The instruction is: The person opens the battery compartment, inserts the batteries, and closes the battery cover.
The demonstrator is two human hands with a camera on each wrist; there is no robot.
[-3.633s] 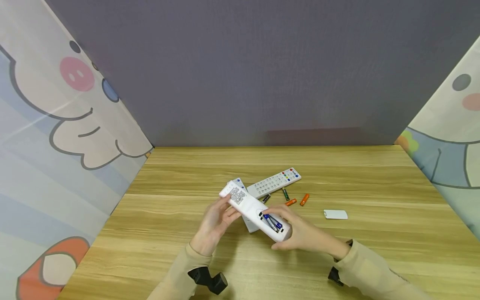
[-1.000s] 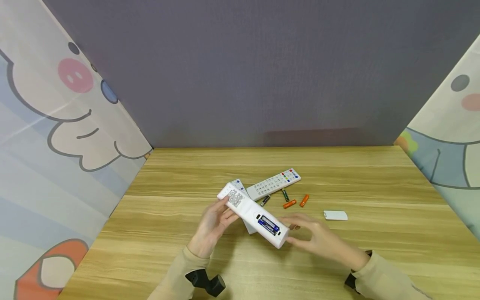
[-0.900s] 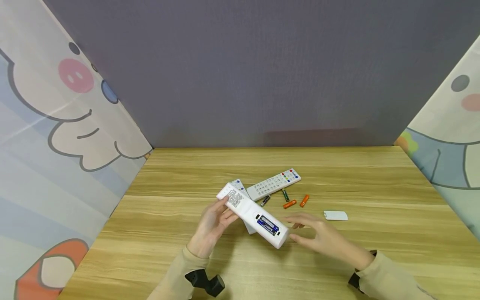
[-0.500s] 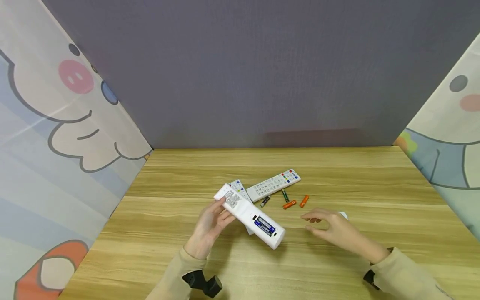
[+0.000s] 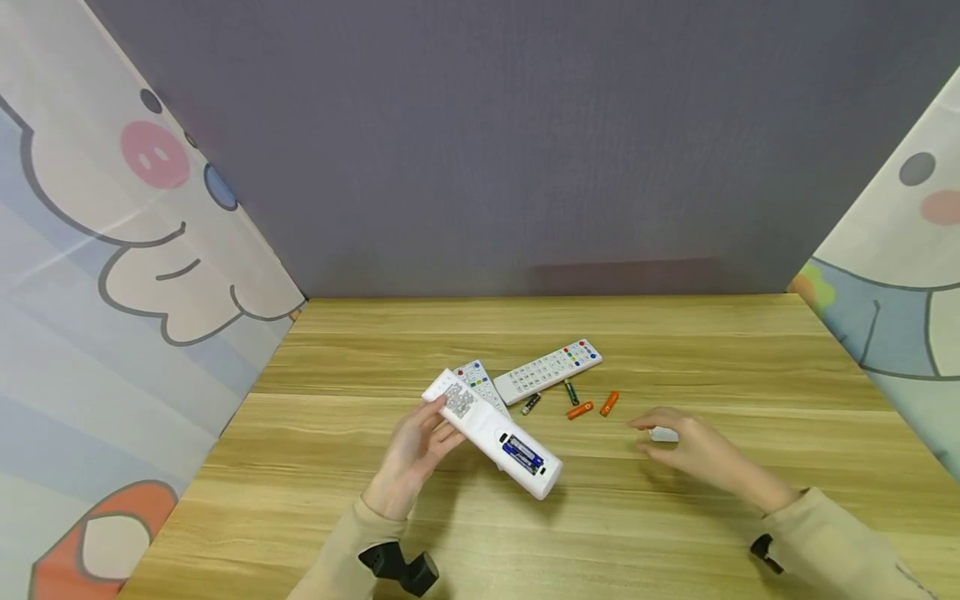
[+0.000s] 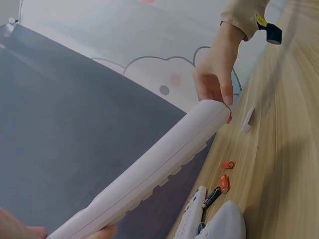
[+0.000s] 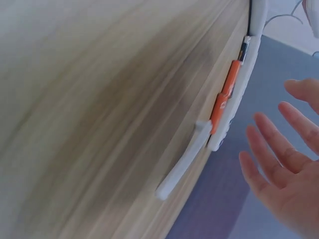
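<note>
My left hand [image 5: 411,454] grips the upper end of a white remote control [image 5: 483,425], held tilted with its back up. Two blue batteries [image 5: 522,454] lie side by side in its uncovered compartment. In the left wrist view the remote [image 6: 149,169] shows edge-on, its buttons facing down. My right hand [image 5: 693,450] hovers over the white battery cover [image 5: 663,434], partly hiding it in the head view. Seen from the right wrist, the hand [image 7: 284,159] has spread, slightly bent fingers with nothing in them, apart from the cover [image 7: 184,162] on the table.
Another white remote [image 5: 547,371] lies face up further back, and one more remote [image 5: 480,382] is partly under the held one. Two orange batteries [image 5: 580,410], a green battery [image 5: 572,392] and a dark one [image 5: 531,403] lie between them and the right hand. A grey panel [image 5: 525,150] stands behind the table.
The two blue batteries, earlier tilted under my right fingers, now lie flat in the compartment. My right hand has let go and moved right to the cover; the held remote has shifted slightly left.
</note>
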